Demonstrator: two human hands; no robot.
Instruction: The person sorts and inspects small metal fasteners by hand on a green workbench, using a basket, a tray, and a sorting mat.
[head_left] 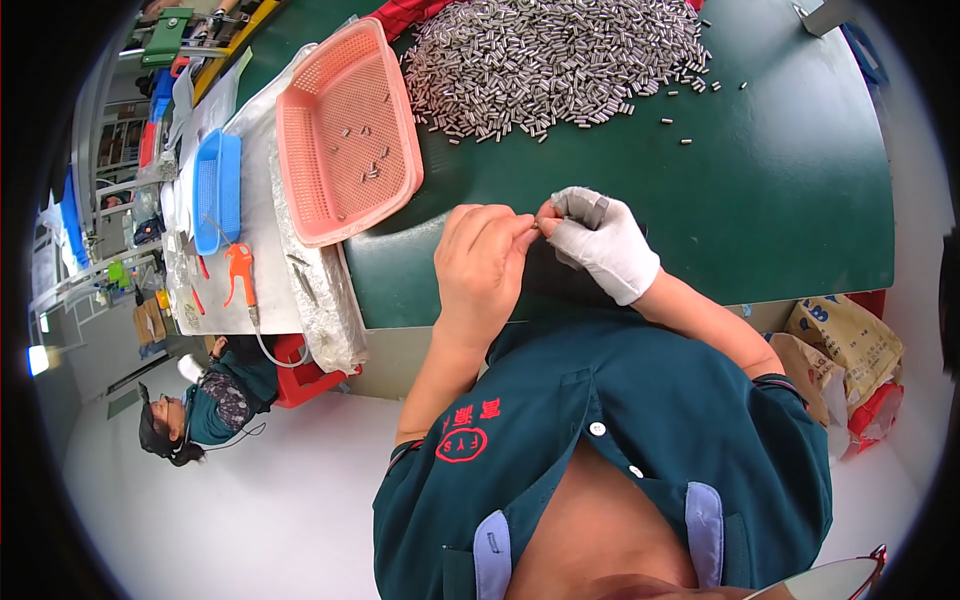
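Note:
My left hand (pixel 482 262) is bare and closed in a pinch, thumb against fingertips. My right hand (pixel 605 245) wears a white glove that leaves some fingertips uncovered, with grey wrapping on a finger, and it pinches too. The fingertips of both hands meet at a tiny brownish piece (pixel 537 225), mostly hidden, whose kind I cannot make out. Under the right hand lies a dark object (pixel 570 278), partly covered. Beyond the hands, a large pile of short metal pins (pixel 550 65) spreads over the green table (pixel 770 190), several of them loose at its edge.
Left of my hands stands a pink perforated basket (pixel 400 190) with several pins inside. Farther left are a blue basket (pixel 228 190) and an orange air blow gun (pixel 240 265) with a hose. A seated person (pixel 215 405) is at left; bags (pixel 845 345) stand at right.

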